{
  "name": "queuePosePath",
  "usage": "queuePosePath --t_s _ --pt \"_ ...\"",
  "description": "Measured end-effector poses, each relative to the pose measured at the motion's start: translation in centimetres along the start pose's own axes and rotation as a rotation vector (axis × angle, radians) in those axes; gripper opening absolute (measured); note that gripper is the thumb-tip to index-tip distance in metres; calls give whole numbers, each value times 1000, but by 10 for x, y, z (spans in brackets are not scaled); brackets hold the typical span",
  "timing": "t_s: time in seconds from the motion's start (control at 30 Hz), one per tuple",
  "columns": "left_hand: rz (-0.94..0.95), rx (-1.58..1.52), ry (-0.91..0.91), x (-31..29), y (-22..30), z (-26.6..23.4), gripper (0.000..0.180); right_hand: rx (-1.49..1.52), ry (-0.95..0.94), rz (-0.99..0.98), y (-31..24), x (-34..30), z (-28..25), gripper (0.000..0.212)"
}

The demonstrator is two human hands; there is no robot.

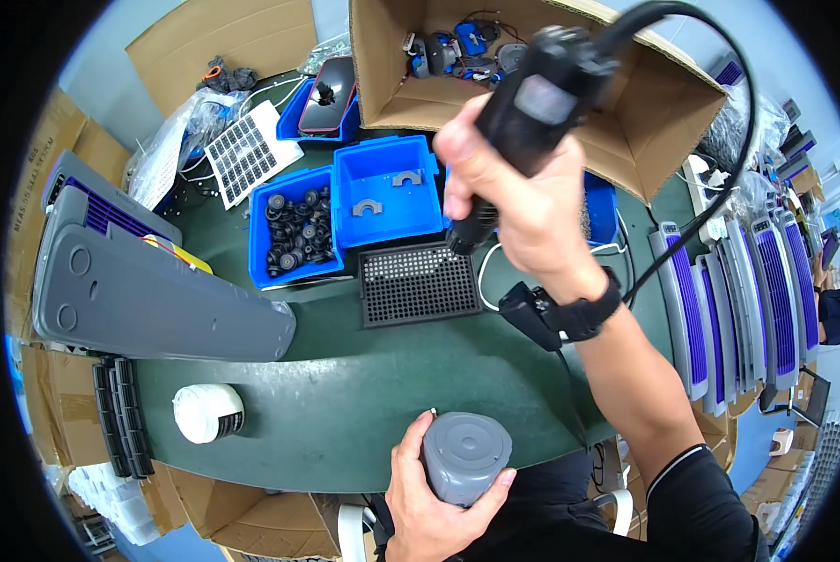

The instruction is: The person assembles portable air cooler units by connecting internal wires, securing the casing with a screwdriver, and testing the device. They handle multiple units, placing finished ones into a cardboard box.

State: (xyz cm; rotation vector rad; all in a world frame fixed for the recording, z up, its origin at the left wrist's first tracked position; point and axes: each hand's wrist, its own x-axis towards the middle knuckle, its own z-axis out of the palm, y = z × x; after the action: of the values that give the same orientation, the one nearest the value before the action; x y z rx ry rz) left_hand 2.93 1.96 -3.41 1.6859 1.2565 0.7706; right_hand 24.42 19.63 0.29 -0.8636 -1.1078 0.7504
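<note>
My right hand (523, 197) is wrapped round a black electric screwdriver (523, 112), raised over the middle of the bench. Its lower end points down at the far right part of a black perforated screw tray (420, 295); whether it touches cannot be made out. A thick black cable leaves the screwdriver's top and curves to the right. Near the bench's front edge, my left hand (434, 506) grips a grey rounded plastic housing (467, 454), its flat round face turned up. A tiny pale thing shows by a left fingertip, too small to name.
Behind the tray stand a blue bin (298, 225) of black rollers and a blue bin (387, 192) with two grey clips. A tall grey housing (158, 290) lies left, near a white jar (208, 413). An open cardboard box (392, 103) stands behind; purple-grilled panels (692, 318) line the right.
</note>
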Motion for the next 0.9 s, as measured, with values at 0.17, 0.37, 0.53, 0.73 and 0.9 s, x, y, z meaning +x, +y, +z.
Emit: queuePosePath --t_s 0.17,0.37,0.53,0.73,0.9 --pt "-3 -17 8 0 -1 1 92 152 32 131 -51 -18 -10 32" --pt "1 -12 23 -1 -2 3 91 542 26 675 -53 -60 -22 34" --pt "97 4 23 2 -15 6 99 567 32 725 -56 -74 -16 32" --pt "85 19 40 2 -12 6 97 591 -67 678 -53 -78 -16 30" --pt "59 42 44 2 -7 5 95 606 -142 661 -52 -79 -16 32"
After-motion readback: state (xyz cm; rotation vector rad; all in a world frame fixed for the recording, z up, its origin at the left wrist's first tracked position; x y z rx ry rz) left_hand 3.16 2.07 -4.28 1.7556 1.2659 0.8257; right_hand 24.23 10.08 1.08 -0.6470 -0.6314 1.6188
